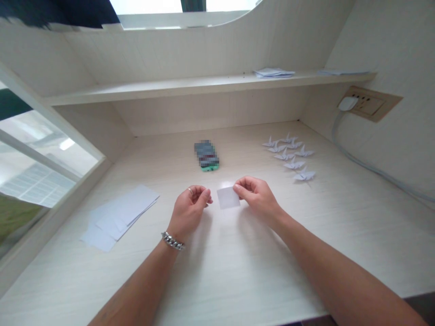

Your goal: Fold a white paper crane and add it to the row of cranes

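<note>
A small square of white paper (pixel 228 198) is pinched at its upper right corner between the thumb and fingers of my right hand (pixel 256 195). It is held up a little in front of me, over the middle of the desk. To the left of the paper, a short gap away, is my left hand (pixel 192 206). Its fingers are curled in against the thumb, and I see nothing in them. A ring and a chain bracelet (pixel 172 241) are on that hand and wrist. Several folded paper cranes (pixel 285 155) stand in a group at the right back of the desk.
White paper sheets (pixel 127 210) lie overlapping at the left. A phone with a green edge (pixel 207 156), its screen blurred, lies behind my hands. More paper (pixel 274 72) rests on the shelf (pixel 170 88). A cable (pixel 370 166) runs from the wall socket (pixel 377 105) along the right side.
</note>
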Tool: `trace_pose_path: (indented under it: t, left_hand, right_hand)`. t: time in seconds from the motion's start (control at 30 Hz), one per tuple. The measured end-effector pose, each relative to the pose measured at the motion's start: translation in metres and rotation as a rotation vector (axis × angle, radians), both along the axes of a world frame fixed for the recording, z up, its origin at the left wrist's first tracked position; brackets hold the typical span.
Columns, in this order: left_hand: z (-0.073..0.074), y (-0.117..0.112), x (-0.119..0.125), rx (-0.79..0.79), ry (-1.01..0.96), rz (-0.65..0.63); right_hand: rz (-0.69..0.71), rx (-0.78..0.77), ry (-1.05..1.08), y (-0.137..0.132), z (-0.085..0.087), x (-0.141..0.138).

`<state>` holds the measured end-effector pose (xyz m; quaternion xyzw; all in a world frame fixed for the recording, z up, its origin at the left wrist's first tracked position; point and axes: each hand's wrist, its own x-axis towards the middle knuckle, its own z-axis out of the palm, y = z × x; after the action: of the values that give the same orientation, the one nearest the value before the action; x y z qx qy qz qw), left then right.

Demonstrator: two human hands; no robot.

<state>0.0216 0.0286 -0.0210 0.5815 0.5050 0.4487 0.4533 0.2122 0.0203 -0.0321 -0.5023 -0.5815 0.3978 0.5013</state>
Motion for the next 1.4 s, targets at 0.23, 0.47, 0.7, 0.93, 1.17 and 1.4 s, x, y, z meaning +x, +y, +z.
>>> trace_pose_path:
  t: [0.23, 0.47, 0.7, 0.93, 1.17, 1.4]
  left_hand:
    - [0.002, -0.006, 0.006, -0.044, -0.124, -0.021]
    - [-0.004, -0.010, 0.009, 0.057, 0.136, -0.102]
    - [-0.003, -0.006, 0.005, 0.047, 0.073, -0.024]
    - [-0.002, -0.005, 0.007, 0.038, -0.058, -0.015]
    - [-0.003, -0.010, 0.008, 0.062, 0.027, -0.114]
    - [-0.003, -0.008, 0.008, 0.060, -0.070, -0.010]
  right_hand:
    - [0.024, 0.000, -0.012, -0.002, -0.001, -0.007]
    - [0.157, 0.013, -0.163, -0.011, 0.008, -0.012]
    - [0.104, 0.013, -0.215, -0.005, 0.010, -0.003]
    - [0.156, 0.010, -0.043, -0.007, 0.004, -0.010]
    - [0.145, 0.081, -0.185, -0.013, 0.008, -0.012]
    - [0.150, 0.067, -0.185, -0.015, 0.013, -0.014]
